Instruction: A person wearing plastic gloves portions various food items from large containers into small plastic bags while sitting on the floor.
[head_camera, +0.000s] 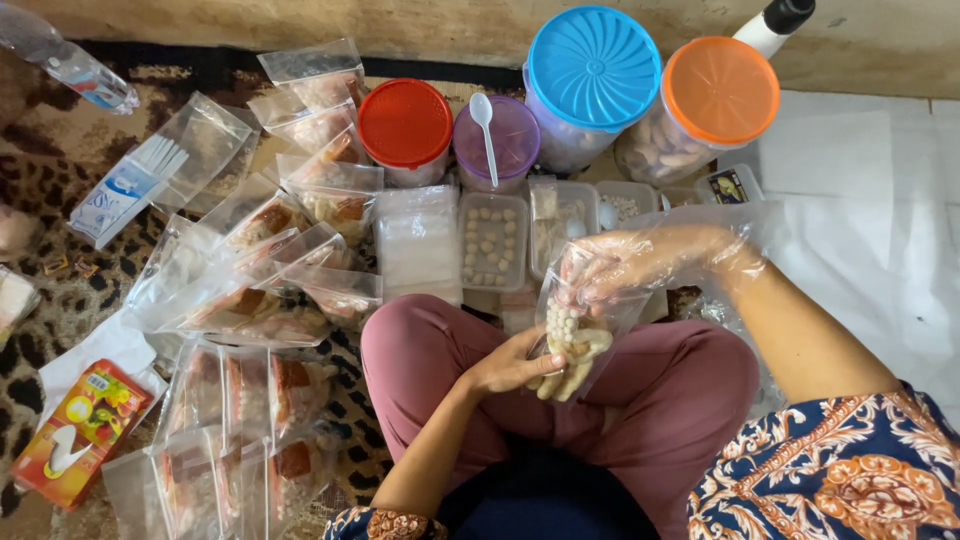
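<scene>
I sit cross-legged in pink trousers and hold a small clear plastic bag (572, 338) over my lap. It contains pale round balls and pale strips of food. My left hand (510, 364) grips the bag from below and the side. My right hand (640, 262), covered by a thin clear plastic glove, has its fingers at the bag's open top. Just beyond my knees stands a clear rectangular tray of small round balls (491, 241), with other small trays (575, 212) beside it.
Behind the trays stand jars with red (405, 124), purple (497, 135), blue (593, 68) and orange (720, 90) lids; a white spoon (486, 130) lies on the purple one. Several filled clear bags (270, 280) cover the patterned rug at left, near an orange packet (75, 430).
</scene>
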